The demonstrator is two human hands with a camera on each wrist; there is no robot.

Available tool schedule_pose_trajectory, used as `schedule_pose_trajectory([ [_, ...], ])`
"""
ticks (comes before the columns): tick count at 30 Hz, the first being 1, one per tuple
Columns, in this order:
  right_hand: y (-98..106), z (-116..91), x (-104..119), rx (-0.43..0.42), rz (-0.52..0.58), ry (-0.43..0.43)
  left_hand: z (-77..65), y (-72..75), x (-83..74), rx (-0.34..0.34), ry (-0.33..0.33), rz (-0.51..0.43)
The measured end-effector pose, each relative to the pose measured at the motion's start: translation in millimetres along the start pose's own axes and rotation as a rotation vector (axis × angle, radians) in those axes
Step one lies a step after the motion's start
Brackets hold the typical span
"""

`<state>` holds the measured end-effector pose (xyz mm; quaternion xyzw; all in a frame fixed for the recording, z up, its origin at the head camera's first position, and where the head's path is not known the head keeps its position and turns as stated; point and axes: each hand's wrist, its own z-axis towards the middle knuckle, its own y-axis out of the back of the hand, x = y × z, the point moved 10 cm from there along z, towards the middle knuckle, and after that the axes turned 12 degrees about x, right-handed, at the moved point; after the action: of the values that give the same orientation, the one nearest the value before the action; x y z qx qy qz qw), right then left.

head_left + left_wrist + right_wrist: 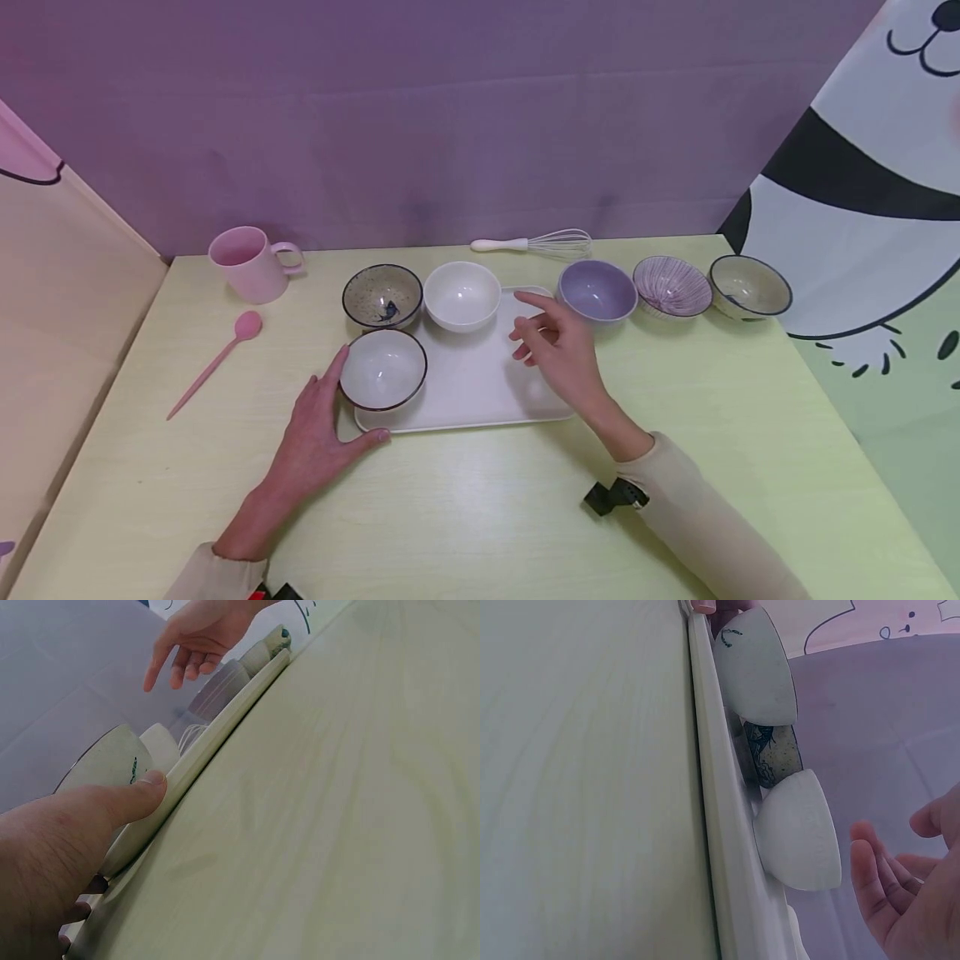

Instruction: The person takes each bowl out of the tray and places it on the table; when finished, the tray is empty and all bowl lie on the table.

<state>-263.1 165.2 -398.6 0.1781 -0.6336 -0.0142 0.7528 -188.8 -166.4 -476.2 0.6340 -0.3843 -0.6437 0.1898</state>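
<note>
My left hand lies at the front left corner of the white tray. Its index finger is along the left side of a white bowl with a dark rim, and its thumb reaches the tray's front edge. Straight fingers spread about the corner; the left wrist view hides part of them. Above the tray's right part hovers my right hand, fingers loosely bent around nothing. On the tray's back stands a plain white bowl. Beside it, at the back left, is a speckled bowl with a blue figure.
Right of the tray stand a purple bowl, a purple-striped bowl and a beige bowl with a dark rim. A whisk lies behind. At left are a pink mug and a pink spoon.
</note>
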Motion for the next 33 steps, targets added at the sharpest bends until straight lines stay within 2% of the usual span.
schedule_pose_trajectory([
  [8,-8,11,-6,-0.001,0.006,-0.041,0.1,-0.1,-1.2,0.002,-0.011,0.007],
  [14,-13,20,-13,0.012,-0.054,-0.064,-0.1,1.0,0.5,-0.002,-0.008,0.01],
  [19,-20,29,-22,0.053,-0.055,-0.106,0.5,1.4,0.9,-0.003,-0.01,0.012],
  [25,-30,38,-29,0.103,-0.106,-0.153,1.4,1.4,0.8,-0.006,-0.012,0.016],
  [33,-40,44,-33,0.124,-0.115,-0.145,0.8,0.6,-0.2,-0.002,-0.008,0.007],
])
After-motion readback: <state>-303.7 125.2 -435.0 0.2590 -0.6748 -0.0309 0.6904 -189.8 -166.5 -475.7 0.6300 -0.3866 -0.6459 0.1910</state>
